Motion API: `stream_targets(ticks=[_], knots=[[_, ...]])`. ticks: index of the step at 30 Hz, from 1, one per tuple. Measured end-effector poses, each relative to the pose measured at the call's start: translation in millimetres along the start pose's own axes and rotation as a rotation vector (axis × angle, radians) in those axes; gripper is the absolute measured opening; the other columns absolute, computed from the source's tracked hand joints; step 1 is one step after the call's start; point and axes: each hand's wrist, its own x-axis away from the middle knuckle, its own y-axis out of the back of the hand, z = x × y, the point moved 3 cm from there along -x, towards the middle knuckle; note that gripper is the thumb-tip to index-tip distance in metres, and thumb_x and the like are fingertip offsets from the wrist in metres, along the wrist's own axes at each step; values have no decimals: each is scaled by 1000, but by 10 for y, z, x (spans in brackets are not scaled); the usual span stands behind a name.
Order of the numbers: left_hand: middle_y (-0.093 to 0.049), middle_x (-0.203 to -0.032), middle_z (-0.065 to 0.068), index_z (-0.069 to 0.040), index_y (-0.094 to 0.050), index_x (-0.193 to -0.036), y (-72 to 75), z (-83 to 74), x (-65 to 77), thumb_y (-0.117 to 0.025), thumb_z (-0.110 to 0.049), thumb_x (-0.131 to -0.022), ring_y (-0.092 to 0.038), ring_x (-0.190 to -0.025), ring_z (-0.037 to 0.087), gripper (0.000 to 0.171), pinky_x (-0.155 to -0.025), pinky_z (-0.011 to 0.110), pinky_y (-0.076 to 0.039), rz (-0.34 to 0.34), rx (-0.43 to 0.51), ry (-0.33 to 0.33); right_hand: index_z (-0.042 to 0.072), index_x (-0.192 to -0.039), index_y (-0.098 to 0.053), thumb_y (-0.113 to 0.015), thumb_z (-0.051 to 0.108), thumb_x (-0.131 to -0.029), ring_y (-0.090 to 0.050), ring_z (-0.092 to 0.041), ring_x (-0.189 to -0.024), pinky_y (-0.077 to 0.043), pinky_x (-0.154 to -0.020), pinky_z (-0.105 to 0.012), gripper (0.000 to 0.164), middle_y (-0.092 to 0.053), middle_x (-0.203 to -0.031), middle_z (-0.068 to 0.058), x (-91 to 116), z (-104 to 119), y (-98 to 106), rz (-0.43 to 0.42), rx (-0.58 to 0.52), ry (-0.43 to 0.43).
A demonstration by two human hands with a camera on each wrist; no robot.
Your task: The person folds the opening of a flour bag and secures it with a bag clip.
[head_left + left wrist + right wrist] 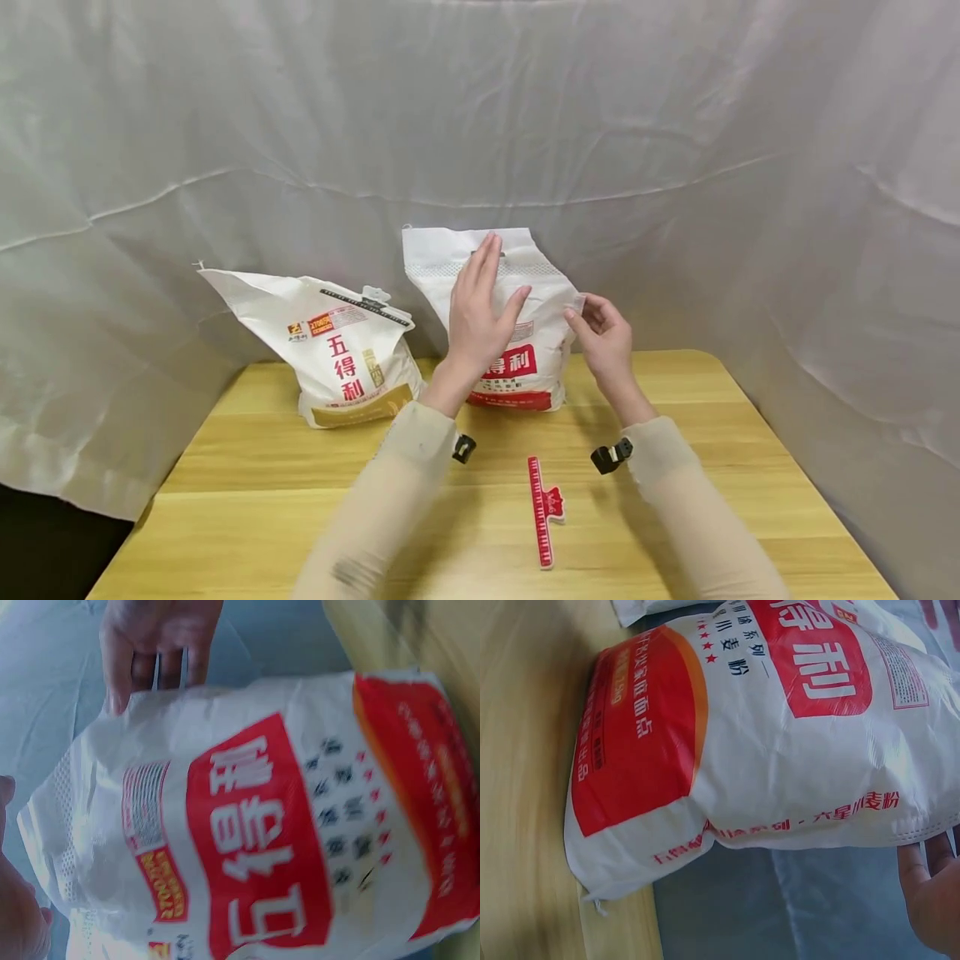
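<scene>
A white flour bag point(551, 367) with red print stands upright at the back of the table. My left hand point(480, 312) is in front of its upper part, fingers straight and pointing up, thumb spread to the right; whether it touches the bag is unclear. My right hand point(606, 337) pinches the bag's right upper edge, thumb in front and fingers behind. In the left wrist view the right hand point(161, 637) is at the bag's side. The right wrist view shows the flour bag point(795, 772) large, with the right hand point(934, 900) at its edge.
A second white flour bag point(322, 333) leans on the left, its folded top held by a black sealing clip point(367, 305). On the wooden table point(247, 492) a red sealing clip point(539, 512) lies between my forearms. Grey cloth point(675, 125) hangs behind and at both sides.
</scene>
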Motion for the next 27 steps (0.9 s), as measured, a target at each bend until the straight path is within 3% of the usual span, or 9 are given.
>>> stream_targets(ticks=[9, 22, 27], knots=[[-45, -161, 13, -2, -43, -156, -16, 80, -291, -72, -25, -98, -42, -147, 30, 69, -126, 33, -24, 83, -51, -87, -8, -127, -64, -73, 9, -98, -66, -10, -100, -55, -88, -16, 36, -66, -119, -25, 5, 30, 28, 39, 47, 23], [-41, -165, 7, -12, -36, -162, -59, 197, -562, -68, -36, -101, -36, -151, 28, 73, -127, 45, -23, 358, -273, -65, -7, -126, -65, -73, 9, -98, -67, -11, -100, -55, -89, -16, 34, -66, -119, -27, 31, 74, 64, 68, 69, 49], [-50, -158, 6, -14, -39, -161, -54, 227, -583, -68, -38, -101, -38, -150, 27, 70, -127, 47, -21, 394, -299, -77, -8, -125, -65, -72, 8, -98, -66, -10, -99, -55, -89, -16, 33, -66, -119, -27, 29, 71, 58, 80, 76, 51]])
